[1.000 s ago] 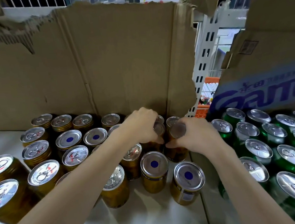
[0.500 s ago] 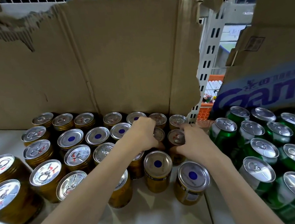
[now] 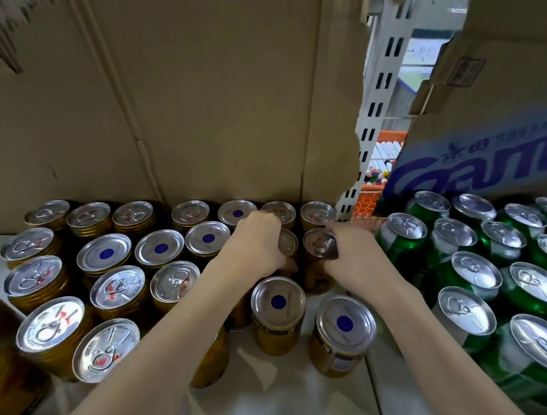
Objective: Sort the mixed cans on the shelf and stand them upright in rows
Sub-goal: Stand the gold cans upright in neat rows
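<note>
left hand [image 3: 258,243] grips gold can [image 3: 287,241] | right hand [image 3: 353,248] grips neighbouring gold can [image 3: 318,243] | both upright, second row back, beside green cans [image 3: 470,276]

Gold cans [image 3: 278,316] (blue-dotted), green cans [image 3: 467,316]

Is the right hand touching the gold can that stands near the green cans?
Touching. The head view shows the right hand with its fingers curled around the gold can, just below its lid.
</note>
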The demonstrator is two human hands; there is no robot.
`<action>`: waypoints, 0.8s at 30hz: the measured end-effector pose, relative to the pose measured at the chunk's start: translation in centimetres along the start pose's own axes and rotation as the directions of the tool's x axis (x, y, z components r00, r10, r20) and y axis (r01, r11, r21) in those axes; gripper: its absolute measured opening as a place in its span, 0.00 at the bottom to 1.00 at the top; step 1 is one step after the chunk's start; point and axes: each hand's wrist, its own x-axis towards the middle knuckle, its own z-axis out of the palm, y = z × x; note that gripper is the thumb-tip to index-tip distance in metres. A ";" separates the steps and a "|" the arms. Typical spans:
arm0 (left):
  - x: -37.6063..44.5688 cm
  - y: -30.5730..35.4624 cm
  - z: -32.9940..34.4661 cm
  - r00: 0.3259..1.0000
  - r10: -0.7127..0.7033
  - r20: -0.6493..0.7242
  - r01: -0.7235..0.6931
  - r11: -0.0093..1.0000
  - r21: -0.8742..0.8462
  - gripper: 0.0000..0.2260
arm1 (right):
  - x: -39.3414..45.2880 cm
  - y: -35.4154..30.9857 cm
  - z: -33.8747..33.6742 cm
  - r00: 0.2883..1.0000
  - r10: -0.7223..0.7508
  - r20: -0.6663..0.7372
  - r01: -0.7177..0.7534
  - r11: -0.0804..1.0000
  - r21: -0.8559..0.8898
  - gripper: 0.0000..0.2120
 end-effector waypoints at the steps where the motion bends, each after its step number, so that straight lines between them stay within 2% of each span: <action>1: 0.1 0.0 0.1 1.000 0.004 -0.008 -0.004 1.000 -0.001 0.24 | 0.1 0.1 0.1 1.000 -0.006 -0.010 0.006 1.000 0.003 0.20; 9: -0.2 -0.3 0.6 0.999 0.045 -0.031 -0.046 0.998 -0.035 0.28 | 0.1 0.6 0.1 1.000 0.010 -0.022 -0.009 1.000 0.029 0.18; 12: -0.8 -0.7 0.9 0.997 0.042 -0.061 -0.047 0.996 -0.077 0.26 | -0.2 0.7 0.2 0.999 0.046 0.009 -0.047 0.998 0.050 0.26; 16: -2.9 -0.8 0.4 0.987 0.055 -0.149 -0.072 0.991 -0.116 0.30 | -1.4 0.3 -0.2 0.995 0.088 0.038 -0.092 0.988 0.122 0.31; 21: -7.2 -0.1 0.6 0.934 0.120 -0.336 -0.172 0.976 -0.130 0.27 | -5.2 0.1 -0.9 0.989 0.080 -0.127 -0.050 0.972 0.228 0.24; 24: -8.9 0.4 1.9 0.941 0.145 -0.306 -0.160 0.987 -0.027 0.32 | -7.6 0.5 0.0 0.979 0.077 -0.191 -0.008 0.942 0.337 0.24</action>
